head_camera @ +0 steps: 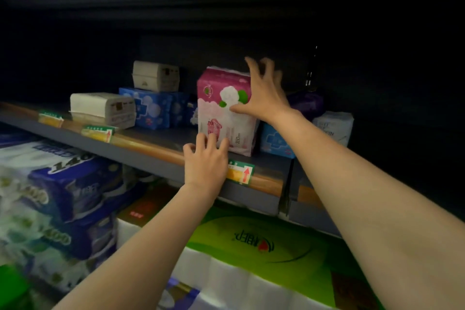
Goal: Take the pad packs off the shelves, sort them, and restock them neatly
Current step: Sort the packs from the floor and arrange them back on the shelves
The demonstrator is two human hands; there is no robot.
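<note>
Pink pad pack stands upright on the shelf at frame centre, w/ blue packs to its left and another blue pack just right behind it. Right hand is on its upper right corner, fingers spread wide, thumb pressed on the front. Left hand at the bottom edge, fingers loosely curled touching the pack's lower front, not clamped.
</note>
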